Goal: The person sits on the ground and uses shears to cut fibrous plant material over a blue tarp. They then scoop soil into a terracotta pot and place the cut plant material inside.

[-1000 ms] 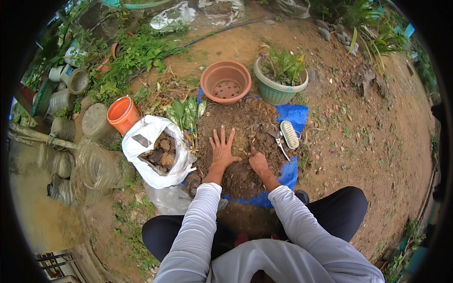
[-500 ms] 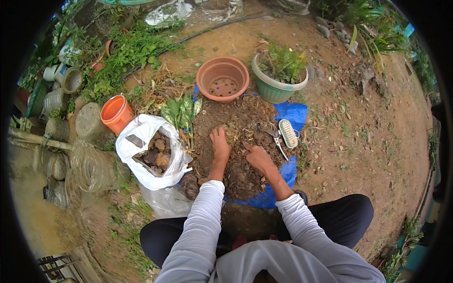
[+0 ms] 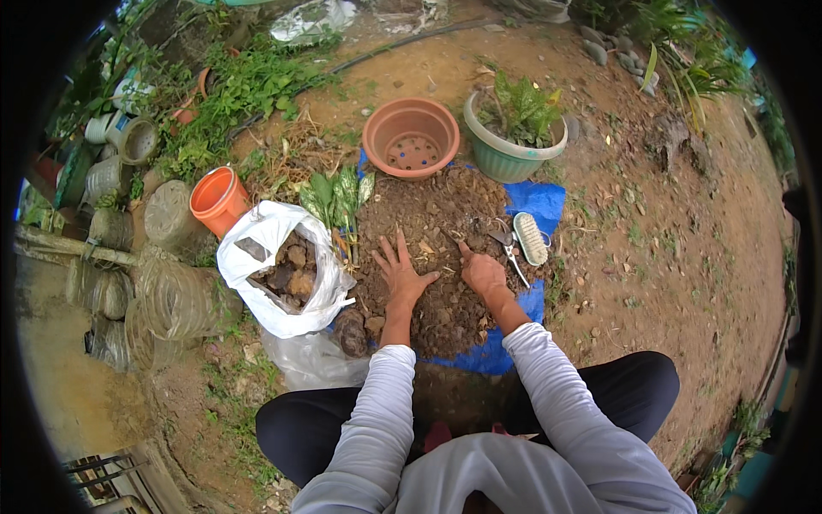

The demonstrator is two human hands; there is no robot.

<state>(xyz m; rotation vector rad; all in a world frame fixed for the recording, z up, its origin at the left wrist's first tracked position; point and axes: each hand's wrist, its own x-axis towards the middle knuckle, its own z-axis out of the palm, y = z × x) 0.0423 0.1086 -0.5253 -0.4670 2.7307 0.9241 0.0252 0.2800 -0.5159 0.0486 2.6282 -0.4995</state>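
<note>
A heap of dark brown soil (image 3: 441,295) lies on a blue tarp (image 3: 488,353) in front of me. My left hand (image 3: 402,276) rests on the soil with its fingers spread and the thumb pointing right. To its right, my right hand (image 3: 484,272) is closed, its index finger stretched forward at the soil. A thin dark shape shows at that fingertip; what the hand holds is too small to make out. Pruning shears (image 3: 512,255) and a white-bristled brush (image 3: 530,239) lie just right of my right hand. Cut leafy stems (image 3: 336,204) lie left of the soil.
Beyond the soil stand a brown plastic pot (image 3: 411,130) with drain holes and a green pot (image 3: 505,161) holding a fern-like plant. On the left are a white sack (image 3: 282,319) of soil clods and an orange bucket (image 3: 219,199). Wrapped round bundles (image 3: 180,291) line the far left.
My left hand has spread its fingers and thumb wide on the soil. My right hand has shifted slightly forward and right. The view has moved a little.
</note>
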